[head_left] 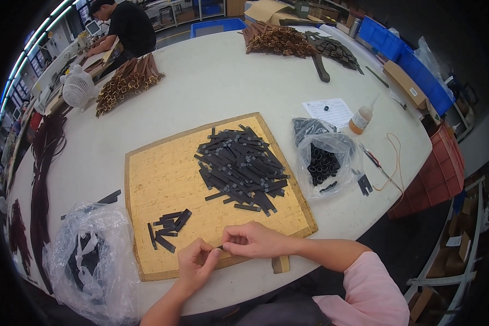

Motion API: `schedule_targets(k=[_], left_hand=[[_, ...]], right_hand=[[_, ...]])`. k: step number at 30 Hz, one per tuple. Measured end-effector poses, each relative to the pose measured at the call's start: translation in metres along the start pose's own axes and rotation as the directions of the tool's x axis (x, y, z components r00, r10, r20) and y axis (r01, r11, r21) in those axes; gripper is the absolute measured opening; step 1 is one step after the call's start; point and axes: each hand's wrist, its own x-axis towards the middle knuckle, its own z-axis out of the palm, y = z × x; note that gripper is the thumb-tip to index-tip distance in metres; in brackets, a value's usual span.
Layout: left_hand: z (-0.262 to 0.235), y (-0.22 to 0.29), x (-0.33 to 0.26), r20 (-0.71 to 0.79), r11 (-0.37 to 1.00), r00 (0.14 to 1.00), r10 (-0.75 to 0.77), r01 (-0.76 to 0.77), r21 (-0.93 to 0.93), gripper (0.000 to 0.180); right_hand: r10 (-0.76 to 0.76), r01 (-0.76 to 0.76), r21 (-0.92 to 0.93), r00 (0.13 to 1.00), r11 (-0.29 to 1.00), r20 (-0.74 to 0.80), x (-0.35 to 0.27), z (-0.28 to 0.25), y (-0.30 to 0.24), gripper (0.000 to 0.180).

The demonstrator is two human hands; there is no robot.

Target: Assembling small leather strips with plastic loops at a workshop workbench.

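Over the near edge of a tan board (163, 163), my left hand (197, 263) and my right hand (258, 240) meet fingertip to fingertip. Between them is a small black strip (220, 248), mostly covered by the fingers. Both hands are closed in a pinch on it. Ahead of my right hand lies a big loose heap of short black strips (242, 165), many with greyish ends. A smaller group of black strips (168, 229) lies on the board just beyond my left hand.
Left of the board sits a clear plastic bag (95, 261). On the right are an open bag of small black rings (326, 163), a glue bottle (361, 119) and a paper sheet (328, 111). Brown strap bundles (127, 81) lie farther off. A co-worker (127, 30) sits beyond the far-left side.
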Motion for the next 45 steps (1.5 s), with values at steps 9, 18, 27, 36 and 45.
schedule_targets(k=[9,18,27,36,45], left_hand=[[0.004,-0.009,0.003,-0.033,0.984,0.995,-0.095,0.089,-0.157,0.018],[0.001,-0.004,0.004,-0.034,0.932,0.972,-0.234,0.214,-0.291,0.02],[-0.006,-0.006,0.006,0.029,0.905,0.959,-0.283,0.277,-0.323,0.018],[0.002,0.006,0.003,0.036,0.992,0.997,0.067,-0.063,-0.111,0.006],[0.004,0.017,0.005,0.227,0.981,0.972,0.061,-0.017,-0.193,0.027]], right_hand=[[0.0,0.002,0.036,0.998,0.999,-0.063,0.002,0.005,-0.001,0.019],[0.056,-0.052,0.125,0.998,0.991,-0.023,0.008,0.003,-0.004,0.021],[0.112,-0.077,0.33,0.99,0.941,-0.089,0.005,0.003,0.003,0.026],[0.0,0.001,0.078,1.0,0.997,-0.01,-0.004,0.0,0.001,0.015],[-0.11,0.117,0.072,0.989,0.991,-0.094,-0.013,-0.002,0.006,0.014]])
